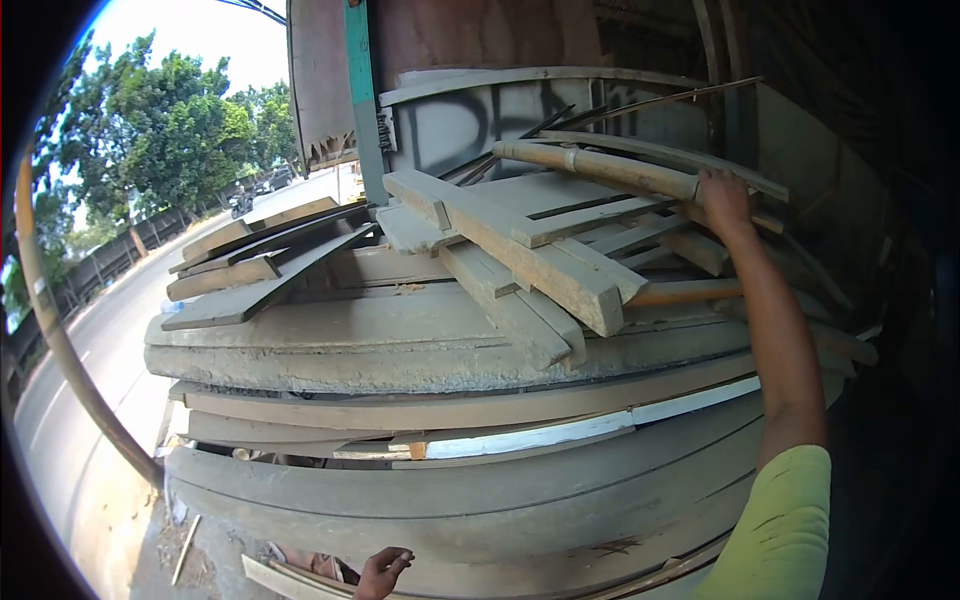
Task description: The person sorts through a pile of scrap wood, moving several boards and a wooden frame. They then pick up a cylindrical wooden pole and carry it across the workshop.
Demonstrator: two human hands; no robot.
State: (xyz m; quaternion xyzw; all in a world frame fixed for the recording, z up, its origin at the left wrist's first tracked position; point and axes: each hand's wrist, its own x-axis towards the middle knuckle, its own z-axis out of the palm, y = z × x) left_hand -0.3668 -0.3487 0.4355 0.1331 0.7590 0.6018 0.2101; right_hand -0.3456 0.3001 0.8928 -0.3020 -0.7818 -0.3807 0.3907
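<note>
Dusty wood stack [400, 495], loose timber on top.
Behind the stack stands a green post [359, 80]; atop it, crossed planks [535, 255] crowd the bamboo pole [610, 168]. The right hand [722, 195] has its fingers around the pole's end, probably for control; the left hand [380, 575], low before the stack, has fingers bent, seemingly empty.

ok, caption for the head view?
Right hand on a bamboo pole atop stacked boards, left hand lower down, road alongside.

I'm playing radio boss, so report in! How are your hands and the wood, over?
Right hand gripping bamboo pole at one end. Left hand low, looks empty. Loose planks crisscrossed beside the pole, over.
</note>
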